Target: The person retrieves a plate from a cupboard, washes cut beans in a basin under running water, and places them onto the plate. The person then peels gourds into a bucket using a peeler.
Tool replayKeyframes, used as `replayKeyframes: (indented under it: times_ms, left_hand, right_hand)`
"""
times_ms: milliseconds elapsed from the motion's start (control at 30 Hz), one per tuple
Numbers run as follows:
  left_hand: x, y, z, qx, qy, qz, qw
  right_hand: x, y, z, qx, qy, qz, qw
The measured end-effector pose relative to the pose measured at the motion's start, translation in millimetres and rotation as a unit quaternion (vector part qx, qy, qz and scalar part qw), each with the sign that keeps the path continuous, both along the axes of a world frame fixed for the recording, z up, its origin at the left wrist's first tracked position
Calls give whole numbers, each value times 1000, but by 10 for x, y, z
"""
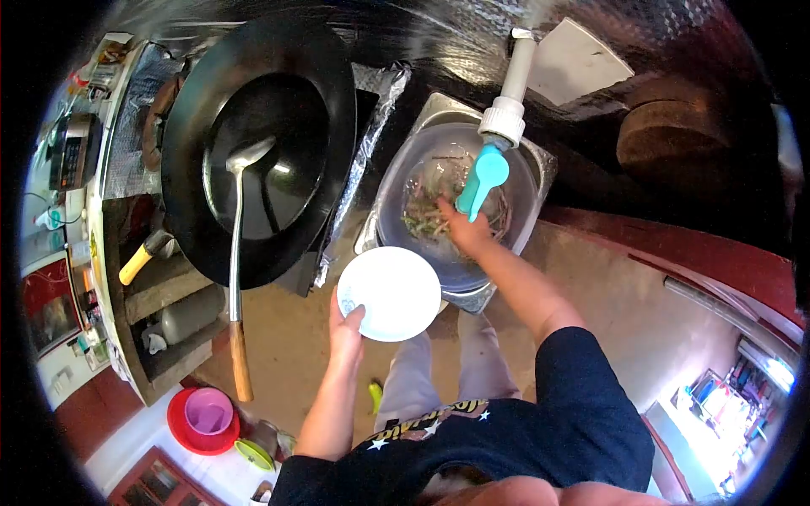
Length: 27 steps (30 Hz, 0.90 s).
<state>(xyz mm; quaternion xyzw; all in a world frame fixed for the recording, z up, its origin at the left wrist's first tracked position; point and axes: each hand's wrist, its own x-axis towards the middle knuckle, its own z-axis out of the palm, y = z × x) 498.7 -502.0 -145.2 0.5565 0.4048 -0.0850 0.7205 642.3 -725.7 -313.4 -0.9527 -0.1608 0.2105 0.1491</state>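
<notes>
My left hand (346,327) grips the rim of a white plate (391,293), thumb on its upper face, at the near left edge of a sink (540,160). A translucent basin (395,181) sits in the sink with water and thin greenish-brown pieces of food (426,221) in it. My right hand (462,226) reaches into the basin, just below a white tap with a turquoise lever (489,173). Its fingers are partly hidden among the food, and what they hold cannot be made out.
Left of the sink stands a large black wok (194,169) with a wooden-handled metal ladle (237,278) across it. Foil (364,169) lines the gap between. A yellow-handled tool (137,263) is farther left. Red and pink basins (208,411) sit at lower left.
</notes>
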Motion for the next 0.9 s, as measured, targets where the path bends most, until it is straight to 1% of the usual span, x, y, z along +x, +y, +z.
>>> replayKeyframes:
  times_ms: [33, 67, 100, 133, 167, 200, 233, 267, 333, 367, 400, 433, 467, 500, 533, 600, 633, 667, 733, 767, 800, 867, 900]
  left_hand:
    - [33, -14, -4, 1, 0, 2, 1000]
    - [70, -30, -13, 16, -18, -16, 1000]
    - [99, -53, -24, 30, -34, -34, 998]
    - [128, -84, -37, 29, -33, -30, 999]
    - [169, -119, -54, 58, -42, -46, 996]
    - [209, -153, -73, 86, -52, -62, 993]
    - [220, -176, -182, 108, -71, -65, 989]
    - [253, -217, -210, 107, -71, -62, 990]
    - [342, -324, -253, 104, -56, -94, 989]
    - [394, -401, -254, 101, -56, -92, 989]
    - [459, -488, -237, 89, -23, -95, 991]
    - [528, -569, -218, 78, 10, -98, 992]
    - [568, -639, -216, 66, 43, -102, 992]
    - [546, -690, -395, 89, 6, -108, 990]
    - [528, -738, -564, 88, 7, -109, 990]
    - [557, -849, -737, -17, -4, -49, 999]
    - [569, -907, -770, -76, -8, -16, 997]
    - [585, -959, -784, -78, -9, -17, 997]
    - [616, -1014, -836, -137, -44, 40, 989]
    - [657, -990, -858, -140, -49, 24, 989]
    - [663, -983, -872, -139, -49, 25, 989]
    - [707, -992, -854, -188, -39, 36, 981]
    - [725, -1011, -889, -178, -53, 46, 982]
  right_hand:
    - [30, -32, -47, 14, -20, -45, 999]
    - [95, -71, 16, 15, -21, -40, 999]
    - [162, -128, 147, 93, -15, -113, 989]
    - [225, -183, 211, 170, -7, -185, 968]
    - [347, -228, 186, 132, 71, -221, 964]
    - [375, -293, 95, 131, 71, -219, 964]
    - [387, -350, -1, 171, 65, -270, 945]
    - [376, -345, 165, 229, 92, -312, 917]
    - [361, -321, 557, 341, 134, -398, 841]
    - [325, -299, 643, 380, 66, -414, 825]
    - [291, -304, 678, 416, -2, -427, 803]
    - [247, -319, 560, 410, -7, -438, 800]
    - [187, -292, 622, 410, -6, -437, 801]
    - [91, -205, 744, 426, -11, -444, 788]
    - [-8, -113, 824, 442, -17, -451, 775]
    - [-192, 65, 800, 440, 6, -476, 761]
    - [-292, 113, 806, 428, -42, -425, 797]
    - [-345, 141, 917, 449, 4, -405, 797]
    - [-428, 146, 867, 390, -119, -298, 863]
    - [-450, 102, 941, 317, -130, -243, 908]
    - [-459, 83, 947, 318, -130, -242, 907]
    - [-465, 65, 950, 204, -109, -173, 957]
    - [-452, 58, 954, 197, -82, -163, 963]
